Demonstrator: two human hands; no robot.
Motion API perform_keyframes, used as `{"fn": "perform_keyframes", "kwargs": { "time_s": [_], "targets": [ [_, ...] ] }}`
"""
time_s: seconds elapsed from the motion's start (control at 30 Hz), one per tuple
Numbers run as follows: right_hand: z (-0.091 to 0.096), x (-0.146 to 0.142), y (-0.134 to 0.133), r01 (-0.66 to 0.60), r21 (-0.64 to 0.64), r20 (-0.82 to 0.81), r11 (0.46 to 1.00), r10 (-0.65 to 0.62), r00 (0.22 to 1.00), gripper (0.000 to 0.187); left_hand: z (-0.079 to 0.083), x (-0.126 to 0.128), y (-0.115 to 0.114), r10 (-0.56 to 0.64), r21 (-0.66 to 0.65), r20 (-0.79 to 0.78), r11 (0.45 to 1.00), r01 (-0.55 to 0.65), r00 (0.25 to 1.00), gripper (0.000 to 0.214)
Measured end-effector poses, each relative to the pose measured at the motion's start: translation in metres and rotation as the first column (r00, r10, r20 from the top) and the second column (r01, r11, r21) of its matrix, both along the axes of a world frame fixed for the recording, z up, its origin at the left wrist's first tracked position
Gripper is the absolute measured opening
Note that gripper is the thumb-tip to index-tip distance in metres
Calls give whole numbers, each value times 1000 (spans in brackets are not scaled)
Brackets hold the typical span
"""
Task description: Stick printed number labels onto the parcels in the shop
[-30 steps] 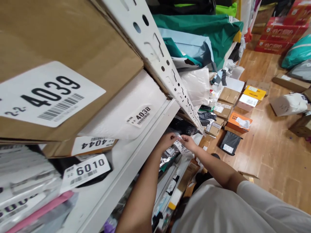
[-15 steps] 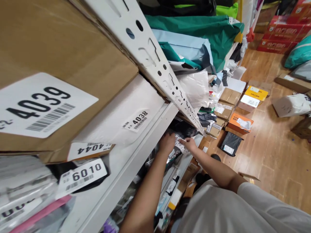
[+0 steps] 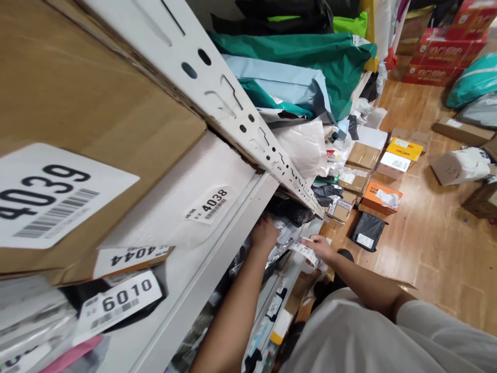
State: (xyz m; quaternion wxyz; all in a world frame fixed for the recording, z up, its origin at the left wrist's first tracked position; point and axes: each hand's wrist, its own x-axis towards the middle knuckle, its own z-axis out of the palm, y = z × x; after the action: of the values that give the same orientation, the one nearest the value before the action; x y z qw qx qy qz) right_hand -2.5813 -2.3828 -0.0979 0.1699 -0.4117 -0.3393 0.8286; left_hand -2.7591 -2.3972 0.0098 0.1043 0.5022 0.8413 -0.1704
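My right hand [image 3: 320,246] pinches a curling strip of white barcode labels [image 3: 306,250] just outside the lower shelf. My left hand [image 3: 264,233] reaches under the upper shelf board and rests against a shiny plastic-wrapped package [image 3: 283,235]. Its fingers are turned away and mostly hidden, so their grip cannot be made out. Behind both hands, a dark plastic-wrapped parcel [image 3: 297,212] lies on the same shelf.
A white perforated upright [image 3: 248,111] slants past the upper shelf edge [image 3: 209,269]. Large cardboard parcels [image 3: 116,93] labelled 4039 and 4044 crowd the upper left. Boxes, including an orange box [image 3: 382,197], and a black bag [image 3: 368,230] line the wooden floor at right.
My right hand has drawn the label strip away from the package, toward me and to the right. My left hand has stayed at the package. The view has shifted slightly.
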Motion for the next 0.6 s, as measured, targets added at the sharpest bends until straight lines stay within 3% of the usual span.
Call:
{"fn": "perform_keyframes", "kwargs": {
  "time_s": [0.1,0.17,0.23,0.33,0.43,0.6],
  "targets": [
    [3,10,17,10,31,-94,999,-7,996,55,-7,-6,16,-161,110,232,984,138,959,66],
    [5,8,30,13,49,-142,999,-6,990,54,-14,-11,25,-263,190,438,962,198,860,67],
    [4,2,42,13,66,-175,998,-1,985,54,-20,-16,30,-287,231,544,954,188,789,58],
    [-2,-10,56,19,88,-194,996,-2,981,52,-27,-22,33,-266,250,580,958,143,770,42],
    [-11,-22,63,12,102,-172,995,5,985,53,-30,-22,34,-238,268,594,959,91,768,40],
    [-22,-37,68,37,154,-63,987,-28,998,51,-34,-13,37,-170,270,520,962,28,837,28]
  ]
}}
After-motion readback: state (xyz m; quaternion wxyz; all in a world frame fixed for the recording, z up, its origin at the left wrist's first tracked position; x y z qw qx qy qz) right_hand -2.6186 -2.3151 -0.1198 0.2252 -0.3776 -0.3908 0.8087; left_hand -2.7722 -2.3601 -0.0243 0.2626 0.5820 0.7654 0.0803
